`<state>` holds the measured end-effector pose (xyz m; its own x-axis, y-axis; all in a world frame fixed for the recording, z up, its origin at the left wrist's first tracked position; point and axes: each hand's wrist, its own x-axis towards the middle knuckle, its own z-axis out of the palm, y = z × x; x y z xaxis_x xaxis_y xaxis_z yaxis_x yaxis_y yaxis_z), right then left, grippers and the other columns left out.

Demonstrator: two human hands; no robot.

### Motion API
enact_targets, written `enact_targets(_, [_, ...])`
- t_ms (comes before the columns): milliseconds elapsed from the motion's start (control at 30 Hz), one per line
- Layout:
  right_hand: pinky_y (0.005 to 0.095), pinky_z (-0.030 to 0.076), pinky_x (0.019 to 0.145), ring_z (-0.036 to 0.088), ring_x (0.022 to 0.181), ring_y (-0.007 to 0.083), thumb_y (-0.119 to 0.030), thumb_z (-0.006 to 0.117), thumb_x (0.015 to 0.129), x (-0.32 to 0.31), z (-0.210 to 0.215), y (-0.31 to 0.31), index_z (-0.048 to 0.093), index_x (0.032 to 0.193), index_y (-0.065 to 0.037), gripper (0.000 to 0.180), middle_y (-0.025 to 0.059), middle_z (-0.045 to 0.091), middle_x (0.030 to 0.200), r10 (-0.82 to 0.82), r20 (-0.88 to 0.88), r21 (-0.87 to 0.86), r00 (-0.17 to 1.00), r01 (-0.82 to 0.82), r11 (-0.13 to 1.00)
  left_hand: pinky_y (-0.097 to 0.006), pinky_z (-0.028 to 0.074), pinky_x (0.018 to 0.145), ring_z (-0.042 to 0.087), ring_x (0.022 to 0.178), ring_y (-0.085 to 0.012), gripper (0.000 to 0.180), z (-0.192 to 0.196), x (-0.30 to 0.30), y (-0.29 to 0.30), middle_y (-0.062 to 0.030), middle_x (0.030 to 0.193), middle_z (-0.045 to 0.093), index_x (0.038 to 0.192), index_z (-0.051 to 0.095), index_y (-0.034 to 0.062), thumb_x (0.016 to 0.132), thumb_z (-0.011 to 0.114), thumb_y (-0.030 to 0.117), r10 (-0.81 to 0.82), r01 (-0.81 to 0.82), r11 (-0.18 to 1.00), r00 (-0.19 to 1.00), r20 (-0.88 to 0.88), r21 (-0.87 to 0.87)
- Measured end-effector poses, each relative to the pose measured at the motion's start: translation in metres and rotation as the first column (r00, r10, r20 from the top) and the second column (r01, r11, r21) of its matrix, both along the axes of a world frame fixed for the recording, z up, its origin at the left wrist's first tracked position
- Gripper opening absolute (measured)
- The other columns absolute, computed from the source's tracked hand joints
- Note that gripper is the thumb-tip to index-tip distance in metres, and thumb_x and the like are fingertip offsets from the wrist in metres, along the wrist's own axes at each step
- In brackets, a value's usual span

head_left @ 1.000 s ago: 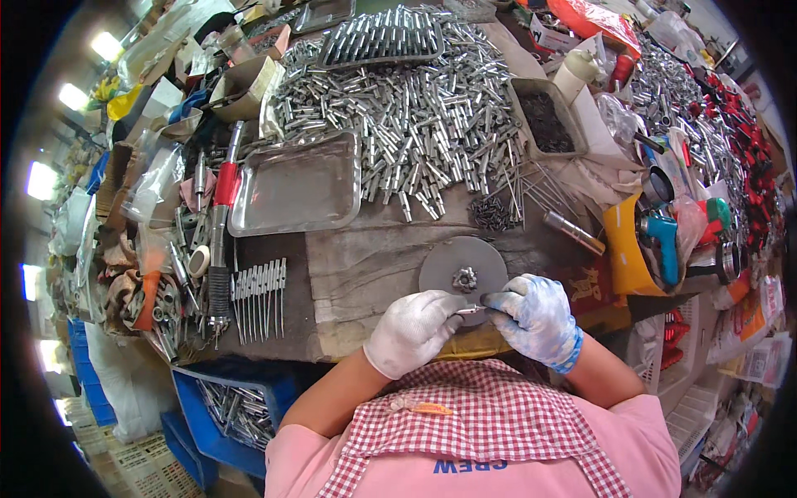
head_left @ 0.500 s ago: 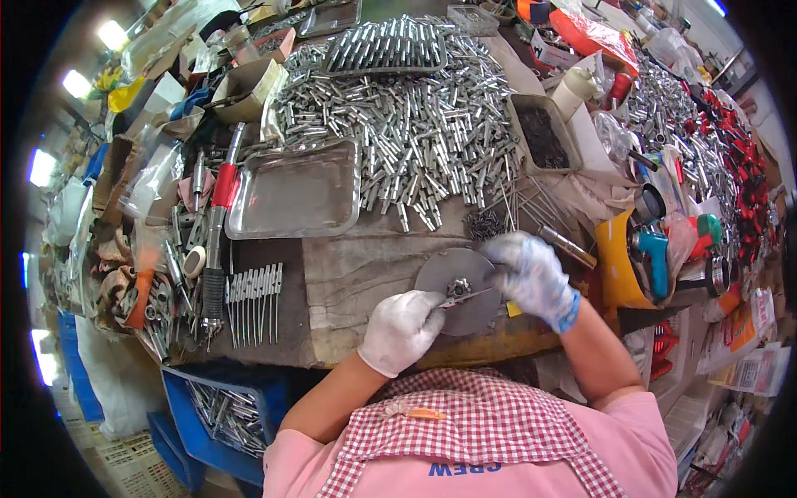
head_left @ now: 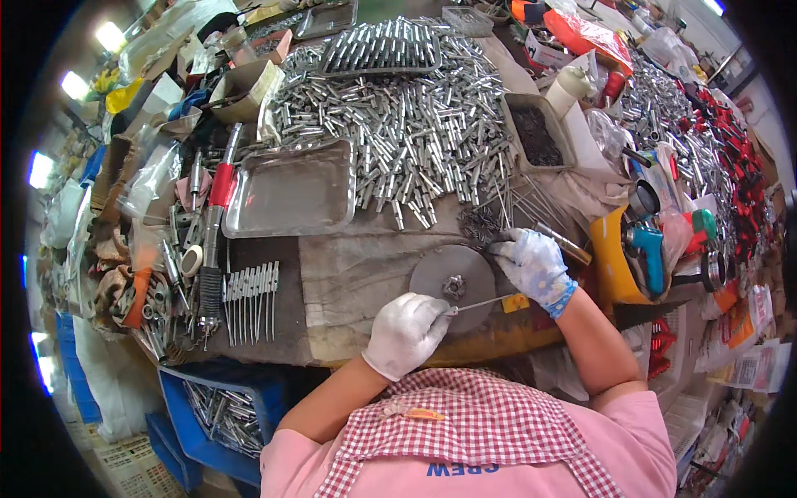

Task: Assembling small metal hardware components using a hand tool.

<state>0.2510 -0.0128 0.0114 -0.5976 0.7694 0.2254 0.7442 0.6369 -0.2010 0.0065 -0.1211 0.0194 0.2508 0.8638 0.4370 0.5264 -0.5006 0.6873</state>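
Note:
My left hand (head_left: 407,334), in a white glove, is closed on one end of a thin metal rod (head_left: 486,304), which points right across the near edge of a round grey disc (head_left: 432,270). At the disc's middle sits a small clump of metal bits (head_left: 453,286). My right hand (head_left: 535,267), gloved in white with a blue patterned cuff, has its fingers drawn together beside a heap of small dark pins (head_left: 479,224). Whatever is between those fingertips is too small to make out. Several long thin rods (head_left: 531,202) lie just beyond this hand.
Behind the disc spreads a big pile of metal tubes (head_left: 398,141), with a filled tray (head_left: 382,66) on top. A shallow metal tray (head_left: 290,191) lies left, above a row of rods with metal ends (head_left: 252,290). A yellow holder (head_left: 610,257) with a teal-handled tool (head_left: 649,253) stands right.
My right hand has left the disc's middle and come to the dark pins. The rod in my left hand now lies lower, clear of the clump. The view has shifted slightly.

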Motion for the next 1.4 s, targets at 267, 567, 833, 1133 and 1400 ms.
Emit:
enact_targets(267, [0.0367,0.055,0.076,0.067,0.087,0.0257,-0.006,0.076,0.068,-0.013,0.028,-0.026,0.075,0.085,-0.015,0.019,0.0062,0.069,0.093,-0.051,-0.443,-0.122,0.895,-0.003,0.993,-0.039,0.050,0.073,0.058,0.081,-0.0280,0.017,-0.013,0.009,0.004,-0.0066,0.082,0.062,0.086,0.069,0.0058,0.069,0.072,0.006,0.086,-0.073,0.993,0.986,-0.144,0.091])
enact_targets(567, [0.0437,0.046,0.080,0.056,0.093,0.0274,-0.015,0.075,0.066,-0.042,-0.001,-0.070,0.071,0.088,-0.016,0.023,0.0025,0.061,0.097,0.156,-0.291,0.019,0.944,-0.157,0.987,-0.039,0.048,0.070,0.056,0.080,-0.0279,0.021,-0.017,0.005,0.005,-0.0062,0.082,0.061,0.088,0.072,0.0064,0.067,0.073,0.010,0.059,-0.046,0.996,0.981,-0.186,0.074])
enact_targets(833, [0.0450,0.044,0.080,0.055,0.093,0.0278,-0.022,0.073,0.069,-0.047,0.017,-0.067,0.071,0.081,-0.013,0.015,0.0048,0.060,0.096,0.185,-0.129,0.010,0.974,-0.185,0.983,-0.039,0.048,0.072,0.056,0.081,-0.0276,0.021,-0.018,0.007,0.007,-0.0056,0.081,0.060,0.086,0.072,0.0069,0.065,0.074,0.008,0.045,-0.041,0.999,0.988,-0.146,0.033])
enact_targets(1133, [0.0413,0.044,0.081,0.056,0.097,0.0274,-0.030,0.072,0.074,-0.056,0.045,-0.068,0.071,0.082,-0.011,0.020,0.0070,0.061,0.096,0.028,0.141,-0.139,0.990,-0.008,0.990,-0.038,0.049,0.071,0.056,0.079,-0.0273,0.019,-0.019,0.007,0.007,-0.0048,0.079,0.060,0.083,0.073,0.0091,0.065,0.075,0.009,0.068,-0.064,0.997,0.990,-0.122,0.037])
enact_targets(1400, [0.0432,0.042,0.088,0.054,0.101,0.0276,-0.026,0.071,0.075,-0.042,0.024,-0.084,0.073,0.092,-0.013,0.021,0.0056,0.061,0.102,0.170,0.035,-0.027,0.985,-0.169,0.985,-0.039,0.048,0.072,0.057,0.080,-0.0282,0.017,-0.017,0.005,0.008,-0.0059,0.079,0.063,0.085,0.072,0.0090,0.068,0.074,0.013,0.056,-0.057,0.998,0.989,-0.138,-0.005])
